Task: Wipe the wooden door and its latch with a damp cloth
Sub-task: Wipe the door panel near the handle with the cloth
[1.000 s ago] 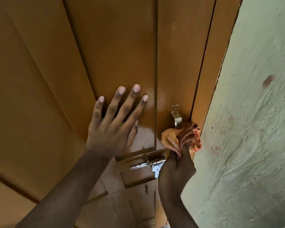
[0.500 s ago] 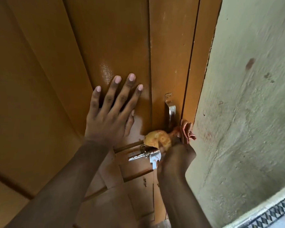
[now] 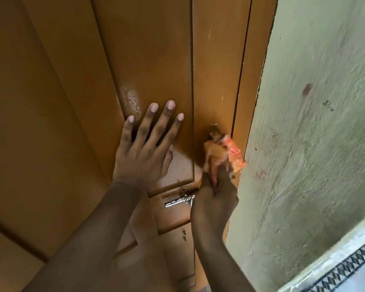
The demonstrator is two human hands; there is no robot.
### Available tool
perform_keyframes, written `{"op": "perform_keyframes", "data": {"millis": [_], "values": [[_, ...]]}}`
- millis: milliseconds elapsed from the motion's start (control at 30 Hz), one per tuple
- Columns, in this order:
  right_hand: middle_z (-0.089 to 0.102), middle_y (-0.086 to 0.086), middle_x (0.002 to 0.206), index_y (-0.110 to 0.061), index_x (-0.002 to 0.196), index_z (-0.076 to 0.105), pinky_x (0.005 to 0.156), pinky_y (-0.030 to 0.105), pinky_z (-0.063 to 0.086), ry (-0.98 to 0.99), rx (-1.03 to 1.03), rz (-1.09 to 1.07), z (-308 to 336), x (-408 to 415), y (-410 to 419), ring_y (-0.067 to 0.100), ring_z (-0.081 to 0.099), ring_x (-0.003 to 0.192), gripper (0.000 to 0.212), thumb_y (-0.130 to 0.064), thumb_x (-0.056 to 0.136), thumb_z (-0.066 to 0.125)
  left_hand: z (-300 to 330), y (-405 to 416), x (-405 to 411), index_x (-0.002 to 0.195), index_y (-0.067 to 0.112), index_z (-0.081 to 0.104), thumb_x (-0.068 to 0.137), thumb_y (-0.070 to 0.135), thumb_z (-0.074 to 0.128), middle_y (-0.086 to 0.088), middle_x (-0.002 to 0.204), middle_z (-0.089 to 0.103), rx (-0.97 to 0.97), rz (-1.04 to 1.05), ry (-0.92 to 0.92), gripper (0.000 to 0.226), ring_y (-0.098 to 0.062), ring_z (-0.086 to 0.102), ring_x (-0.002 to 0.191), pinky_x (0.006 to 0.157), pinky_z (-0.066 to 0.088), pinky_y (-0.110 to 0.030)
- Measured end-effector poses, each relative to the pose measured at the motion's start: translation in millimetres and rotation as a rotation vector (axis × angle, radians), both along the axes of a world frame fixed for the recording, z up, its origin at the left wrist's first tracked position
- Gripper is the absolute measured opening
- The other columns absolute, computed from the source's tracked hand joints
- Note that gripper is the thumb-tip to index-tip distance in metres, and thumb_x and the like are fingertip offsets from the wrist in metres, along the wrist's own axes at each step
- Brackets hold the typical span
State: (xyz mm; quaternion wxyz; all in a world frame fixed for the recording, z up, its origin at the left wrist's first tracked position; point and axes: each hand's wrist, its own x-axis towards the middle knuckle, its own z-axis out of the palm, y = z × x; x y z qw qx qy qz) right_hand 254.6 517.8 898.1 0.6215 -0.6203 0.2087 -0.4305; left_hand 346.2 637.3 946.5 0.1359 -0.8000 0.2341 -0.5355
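We see a wooden door (image 3: 152,60) from close up, with its right edge meeting the door frame (image 3: 253,81) and a pale green wall (image 3: 316,144) beyond. Our left hand (image 3: 144,152) lies flat on a door panel, fingers spread, holding nothing. Our right hand (image 3: 214,199) is closed around a bunched orange cloth (image 3: 226,152), which presses against the door's right edge just below a metal handle (image 3: 213,130). The cloth covers the lower part of that handle, so only its upper end shows. A shiny sliding bolt (image 3: 178,201) sits lower on the door, just left of our right wrist and apart from the cloth.

We judge the wiping to be under way around the handle, with the bolt not yet reached in this view. A pale wet streak (image 3: 131,100) above the left fingertips suggests that panel has had a pass.

Possible faults from here: the cloth may snag on the handle's end and pull loose from the grip; knuckles may scrape the frame, since the hand works close against it; the braced left hand may slip on a damp panel.

The cloth and right fingers are blurred, so the exact grip is hard to make out. The bolt's right end is hidden behind our right hand.
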Motion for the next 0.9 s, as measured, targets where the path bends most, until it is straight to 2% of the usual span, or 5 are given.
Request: {"op": "perform_keyframes", "data": {"millis": [67,200,433,733,900], "values": [[0.051,0.002,0.153,-0.014,0.147,0.053,0.117,0.045,0.04,0.006,-0.245,-0.028,-22.7,8.7,-4.5,0.016,0.033,0.151,0.063,0.013,0.089,0.052,1.6,0.0,0.1,0.167,0.024,0.015,0.106,0.044,0.039,-0.005,0.173,0.014,0.007,0.0,-0.007,0.068,-0.029,0.016,0.158,0.121,0.018,-0.054],[0.042,0.017,0.157,-0.005,0.148,0.048,0.102,0.065,0.049,-0.094,-0.628,-0.042,-17.8,36.3,-41.0,0.044,0.028,0.15,0.052,-0.005,0.096,0.05,0.4,0.1,-0.3,0.167,0.024,0.012,0.107,0.043,0.036,-0.005,0.173,0.012,0.017,0.008,-0.003,0.068,-0.03,0.017,0.158,0.121,0.016,-0.054],[0.002,-0.011,0.171,-0.027,0.16,0.019,0.1,0.051,0.05,-0.008,-1.077,0.042,-91.9,39.1,-76.5,0.036,0.012,0.154,0.091,-0.002,0.088,0.068,0.4,-1.3,0.0,0.167,0.024,0.013,0.105,0.041,0.039,-0.005,0.173,0.013,-0.002,0.014,-0.004,0.069,-0.031,0.016,0.158,0.122,0.017,-0.055],[0.015,0.004,0.169,-0.01,0.151,0.035,0.106,0.069,0.043,-0.133,-0.999,-0.074,-43.6,70.2,-55.0,0.034,0.003,0.157,0.048,-0.023,0.106,0.043,-1.4,-0.5,2.3,0.166,0.025,0.016,0.107,0.043,0.035,-0.005,0.172,0.016,0.001,0.015,-0.011,0.065,-0.031,0.018,0.158,0.122,0.018,-0.055],[0.008,-0.009,0.171,-0.014,0.149,0.038,0.09,0.046,0.058,-0.068,-1.229,-0.048,-111.2,48.1,-74.3,0.026,0.027,0.15,0.044,-0.027,0.107,0.04,-3.4,-1.6,2.5,0.166,0.025,0.021,0.105,0.04,0.04,-0.004,0.172,0.02,-0.003,0.004,-0.031,0.066,-0.03,0.021,0.157,0.12,0.024,-0.056]]}}
